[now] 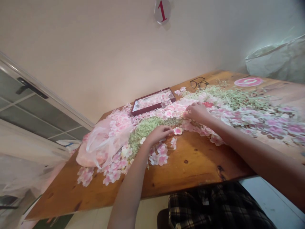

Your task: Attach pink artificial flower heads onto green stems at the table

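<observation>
My left hand [159, 133] is closed, its fingertips pinched at the edge of a pink and white blossom [178, 130] just above the wooden table [190, 159]. Among the pink petals, my right hand [196, 112] has its fingers bent down and together; whatever lies between them is too small to name. Green filler [145, 128] spreads behind my left hand. A few loose blossoms [160, 154] lie below that hand. Behind both hands stands a dark red tray [152, 108] holding more blossoms.
A sheer bag [102, 143] of pink petals sits at the left. Glasses [199, 83] and a round pink sign [248, 81] lie at the back. Pale green stems [238, 97] and many blossoms cover the right side. A white sack [274, 60] stands at the far right.
</observation>
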